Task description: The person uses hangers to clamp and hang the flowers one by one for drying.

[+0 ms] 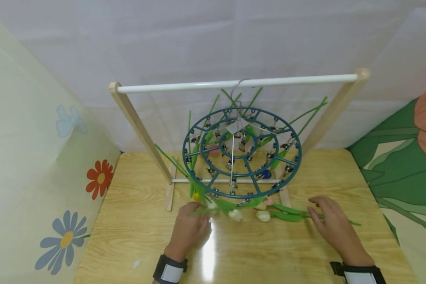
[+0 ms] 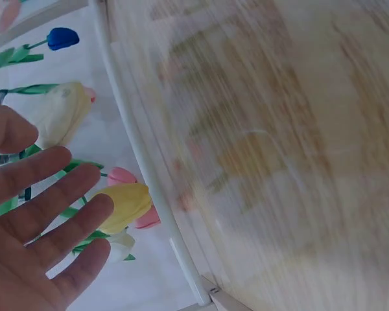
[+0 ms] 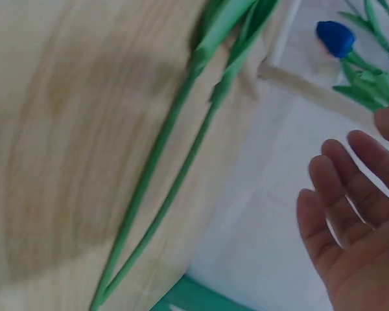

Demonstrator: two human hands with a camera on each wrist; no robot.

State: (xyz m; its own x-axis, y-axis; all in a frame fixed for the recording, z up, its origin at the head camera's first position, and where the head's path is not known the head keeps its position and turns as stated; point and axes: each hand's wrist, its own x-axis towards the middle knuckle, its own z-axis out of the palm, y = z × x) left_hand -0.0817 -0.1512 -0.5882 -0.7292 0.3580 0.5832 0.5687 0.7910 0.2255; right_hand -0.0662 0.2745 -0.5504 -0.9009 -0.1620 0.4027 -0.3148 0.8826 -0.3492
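Note:
A round dark green clip hanger point(image 1: 200, 179) hangs from a white rod, with several artificial tulips clipped to it, flowers down. My left hand point(image 1: 189, 227) is below the hanger's front left edge, beside a hanging white tulip point(image 1: 236, 215). In the left wrist view its fingers are spread, near a yellow tulip point(image 2: 126, 206) and a large whitish tulip point(image 2: 61, 116). Two tulips with green stems point(image 3: 157, 155) lie on the table; one shows a white bloom point(image 1: 262, 215). Over these stems is my right hand point(image 1: 331, 221), fingers loosely bent and holding nothing.
The white rod point(image 1: 198, 85) spans two wooden posts point(image 1: 138, 126) standing on the wood-grain table point(image 1: 135, 228). A blue tulip point(image 1: 266, 174) hangs within the ring. A white cloth point(image 1: 163, 43) covers the back, and flower-printed panels flank the table.

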